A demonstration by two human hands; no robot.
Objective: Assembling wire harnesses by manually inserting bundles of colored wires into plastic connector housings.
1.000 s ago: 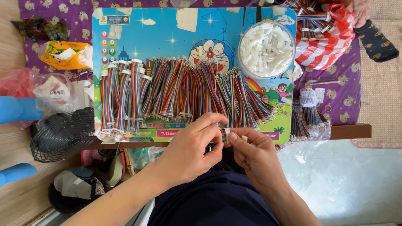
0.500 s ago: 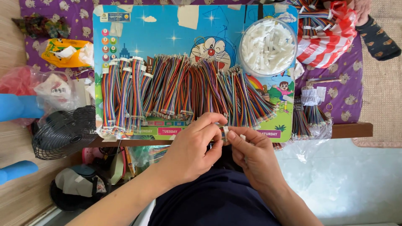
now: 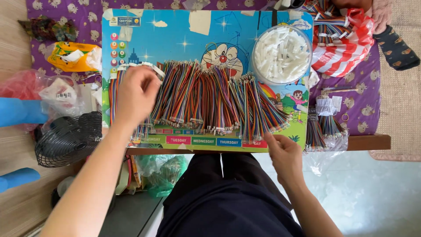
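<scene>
The rainbow wire bundles (image 3: 206,101) lie in a row across the cartoon desk (image 3: 184,30). The left hand (image 3: 136,94), earlier pinched together with the right at the near edge, now rests spread on the leftmost bundles; the right hand (image 3: 285,153) waits loosely curled below them, empty. The bowl of white connectors (image 3: 281,53) sits beyond them.

We seem to be in a home used for piecework: a child's cartoon lap desk (image 3: 131,35) serves as the bench, resting on a purple patterned bedsheet (image 3: 351,101). Around it we see a small black fan (image 3: 66,138), a sock (image 3: 397,46), plastic bags (image 3: 342,52), wooden flooring (image 3: 17,206) and pale tile (image 3: 372,197), with bundled coloured wires (image 3: 210,96) piled on the desk.
</scene>
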